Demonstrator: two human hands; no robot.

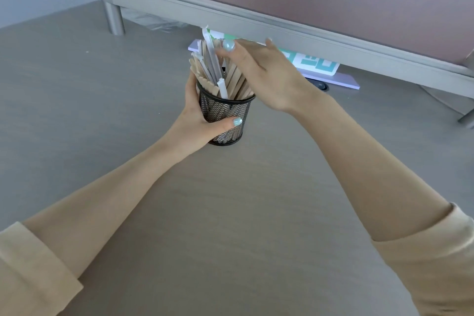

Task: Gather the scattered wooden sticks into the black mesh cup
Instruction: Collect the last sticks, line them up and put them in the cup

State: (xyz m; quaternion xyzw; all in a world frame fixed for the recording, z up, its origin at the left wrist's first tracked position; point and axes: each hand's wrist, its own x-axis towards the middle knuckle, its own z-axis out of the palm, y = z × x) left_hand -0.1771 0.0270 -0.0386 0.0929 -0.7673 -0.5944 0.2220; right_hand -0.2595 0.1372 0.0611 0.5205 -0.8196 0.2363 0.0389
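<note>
The black mesh cup (pixel 225 118) stands on the grey desk (pixel 102 84) just above mid-frame, centre, and it's packed w/ wooden sticks (pixel 237 79) plus a few white paper-wrapped ones (pixel 213 64), all fanned out above the rim. Left hand (pixel 200 120) is wrapped round the cup's left side, thumb across the front of the mesh, fingers round the back, so it's closed on the cup and steadying it. Right hand (pixel 259 72) sits at the upper right of the cup, fingers spread and loose, thumb tip touching the top ends of the sticks; it isn't pinching anything that I can see, more a flat open hand against the bundle. No loose sticks show anywhere on the desk in view, so my read is the gathering is done or v. nearly, and the step in hand is tidying: pressing/tapping the tops so the bundle settles down into the cup. Next move prob. calls for a light push down and inward w/ the right hand while the left keeps its hold, since the cup is light & top-heavy and could tip. Behind, upper centre-right, a printed card (pixel 320 64) lies under a grey rail (pixel 256 20); not part of the job.
</note>
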